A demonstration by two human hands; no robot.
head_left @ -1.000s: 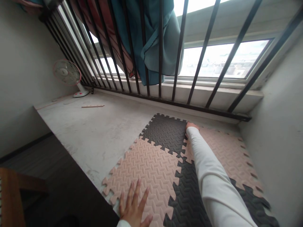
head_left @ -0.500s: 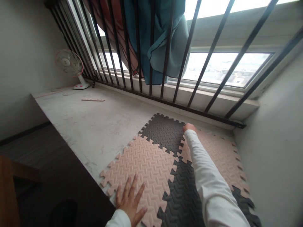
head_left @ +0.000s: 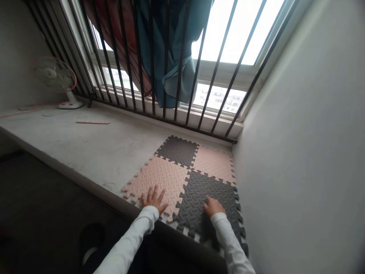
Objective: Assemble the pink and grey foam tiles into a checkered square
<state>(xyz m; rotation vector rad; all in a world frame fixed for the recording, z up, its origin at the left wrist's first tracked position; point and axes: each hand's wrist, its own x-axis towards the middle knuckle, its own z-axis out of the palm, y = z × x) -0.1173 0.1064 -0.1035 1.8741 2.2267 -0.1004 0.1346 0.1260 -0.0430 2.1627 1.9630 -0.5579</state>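
Note:
Four-square, pink and dark foam puzzle mats lie joined on the pale ledge. My left hand (head_left: 154, 199) rests flat with fingers spread on the near pink foam mat (head_left: 168, 173). Over the near dark grey foam mat (head_left: 199, 188) is my right hand (head_left: 213, 206), its fingers curled in with nothing visible in them; whether it touches the mat I cannot tell. Behind these lie a second dark grey foam mat (head_left: 178, 150) and a second pink foam mat (head_left: 215, 163). Interlocking teeth meet along the inner seams.
The ledge (head_left: 114, 152) drops off at its front edge to a dark floor. Black railing bars (head_left: 165, 76) run along the window, with a curtain (head_left: 176, 49) behind. A white wall (head_left: 291, 152) bounds the right. A fan (head_left: 54, 76) and a pink strip (head_left: 92, 122) are on the left.
My right hand has come back from the seam between the rear mats to above the near dark mat. My left hand stays spread on the pink mat. The view has swung right.

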